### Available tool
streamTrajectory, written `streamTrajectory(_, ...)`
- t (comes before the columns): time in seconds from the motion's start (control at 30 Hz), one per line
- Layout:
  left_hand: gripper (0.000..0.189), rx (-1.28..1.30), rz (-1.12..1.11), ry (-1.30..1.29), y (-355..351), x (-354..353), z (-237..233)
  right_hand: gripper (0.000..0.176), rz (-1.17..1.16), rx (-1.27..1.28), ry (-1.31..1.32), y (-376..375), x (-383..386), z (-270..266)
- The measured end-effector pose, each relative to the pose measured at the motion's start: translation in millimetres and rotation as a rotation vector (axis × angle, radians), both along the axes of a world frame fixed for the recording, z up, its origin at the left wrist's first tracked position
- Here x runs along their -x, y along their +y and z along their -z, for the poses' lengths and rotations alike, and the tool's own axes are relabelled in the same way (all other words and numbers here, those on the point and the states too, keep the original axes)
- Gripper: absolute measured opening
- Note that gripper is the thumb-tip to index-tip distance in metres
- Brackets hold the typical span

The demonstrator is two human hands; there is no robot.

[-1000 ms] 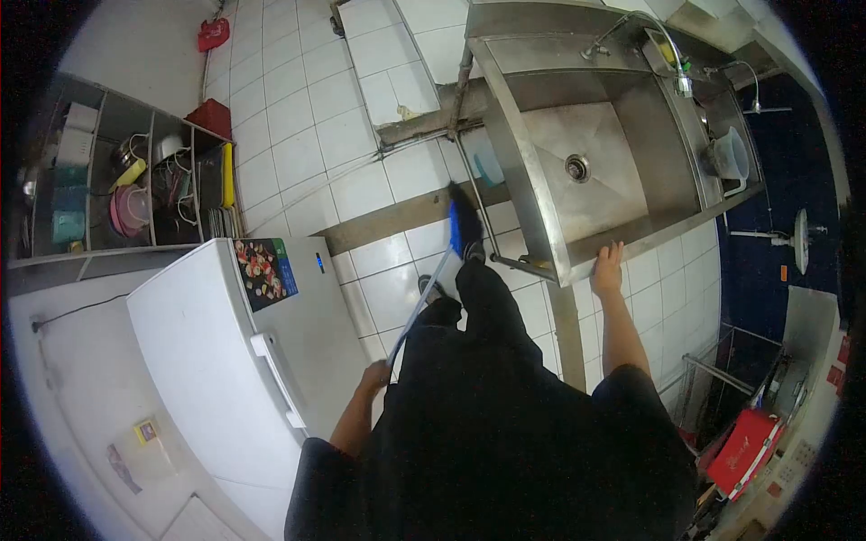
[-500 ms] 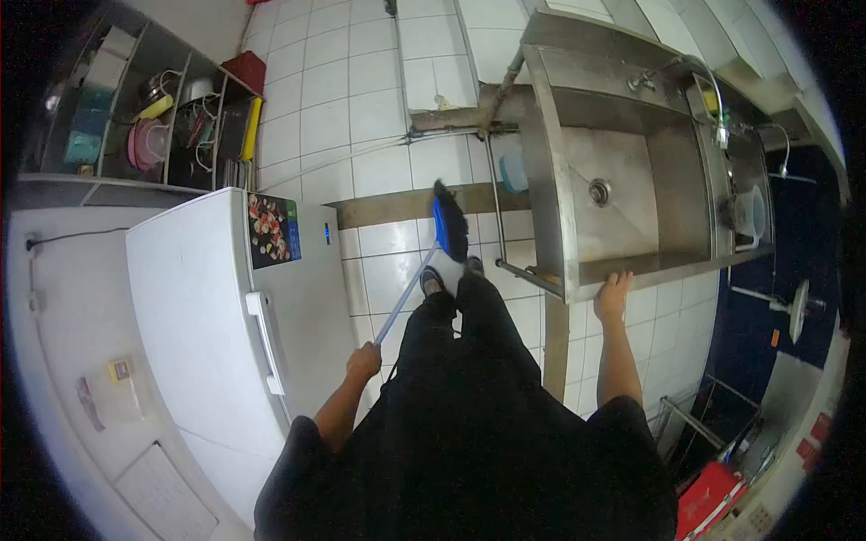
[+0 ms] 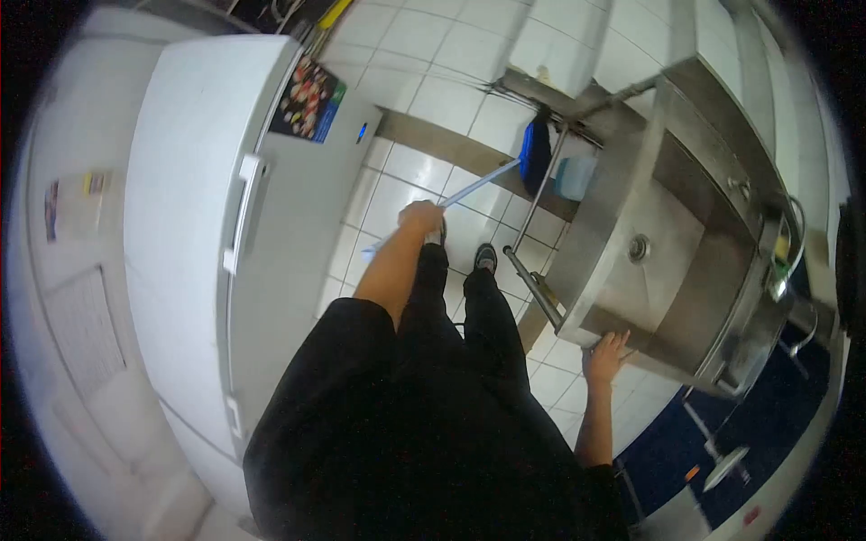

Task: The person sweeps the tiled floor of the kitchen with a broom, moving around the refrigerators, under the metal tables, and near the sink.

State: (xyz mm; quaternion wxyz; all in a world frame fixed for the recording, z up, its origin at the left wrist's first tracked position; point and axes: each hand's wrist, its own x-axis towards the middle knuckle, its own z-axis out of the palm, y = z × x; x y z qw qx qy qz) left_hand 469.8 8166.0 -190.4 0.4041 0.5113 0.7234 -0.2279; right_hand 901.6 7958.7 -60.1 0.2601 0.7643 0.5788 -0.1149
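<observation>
My left hand (image 3: 421,217) is closed around the pale blue handle of a broom (image 3: 483,183). The broom's blue head with dark bristles (image 3: 536,151) is down at the floor, partly behind a leg bar of the sink stand. My right hand (image 3: 606,357) rests on the front rim of the stainless steel sink (image 3: 672,293), its fingers apart and lying over the edge.
A white fridge (image 3: 194,180) stands close on my left. Beneath the sink, a metal leg bar (image 3: 534,288) and a light blue container (image 3: 574,178) are near the broom. A raised brownish strip (image 3: 424,142) crosses the tiled floor.
My left hand has moved forward, pushing the broom head forward and right, toward the space under the sink. The view has turned and shifted. My right hand stays on the sink rim.
</observation>
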Motion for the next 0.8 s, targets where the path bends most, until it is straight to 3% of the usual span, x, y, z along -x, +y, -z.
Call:
streamTrajectory(0.1,0.053,0.014,-0.045,0.025,-64,45,-17,0.060,-0.128,-0.054,0.052,-2,-11,2)
streamTrajectory(0.17,0.064,0.085,-0.336,0.087,-146,90,62,0.061,-0.198,-0.061,0.098,-1,-17,2)
streamTrajectory(0.2,0.073,0.074,-0.509,0.046,-173,91,30,0.062,-0.256,-0.075,0.125,3,-20,3)
streamTrajectory(0.23,0.077,0.045,-0.663,-0.033,-223,105,46,0.064,-0.266,-0.087,0.162,5,-23,3)
streamTrajectory(0.27,0.078,0.038,-0.707,-0.018,-264,109,41,0.064,-0.287,-0.082,0.166,4,-26,3)
streamTrajectory(0.3,0.076,0.133,-0.916,-0.029,-302,110,34,0.065,-0.285,-0.065,0.209,5,-27,5)
streamTrajectory(0.33,0.075,0.162,-0.978,-0.021,-331,103,5,0.067,-0.285,-0.049,0.253,7,-30,7)
streamTrajectory(0.4,0.068,0.277,-0.969,-0.010,-426,101,2,0.068,-0.357,-0.082,0.277,8,-36,11)
streamTrajectory(0.47,0.060,0.288,-1.341,-0.201,-500,78,-20,0.070,-0.402,-0.030,0.269,10,-34,10)
streamTrajectory(0.5,0.056,0.398,-1.314,-0.096,-520,62,-31,0.069,-0.441,-0.077,0.316,9,-37,12)
streamTrajectory(0.53,0.055,0.269,-1.501,-0.187,-558,45,-34,0.069,-0.444,-0.079,0.322,7,-37,13)
streamTrajectory(0.57,0.054,0.205,-1.382,-0.159,-567,23,-61,0.069,-0.471,-0.052,0.364,8,-38,13)
streamTrajectory(0.6,0.056,0.171,-1.457,-0.121,-578,7,-70,0.069,-0.497,-0.034,0.397,14,-40,13)
streamTrajectory(0.63,0.058,0.075,-1.364,-0.159,-643,2,-31,0.071,-0.571,-0.011,0.381,16,-46,14)
streamTrajectory(0.67,0.060,0.026,-1.150,-0.006,-608,-20,-77,0.073,-0.597,-0.020,0.406,20,-44,13)
streamTrajectory(0.7,0.062,0.096,-0.978,0.258,-619,-31,-60,0.072,-0.606,0.007,0.416,24,-42,10)
streamTrajectory(0.73,0.065,0.206,-1.125,0.412,-633,-46,-48,0.071,-0.614,0.034,0.429,27,-40,8)
streamTrajectory(0.77,0.066,0.353,-1.275,0.266,-579,-56,-114,0.069,-0.664,-0.013,0.420,26,-43,12)
streamTrajectory(0.8,0.066,0.209,-0.903,0.351,-640,-73,-85,0.069,-0.661,-0.028,0.415,28,-43,12)
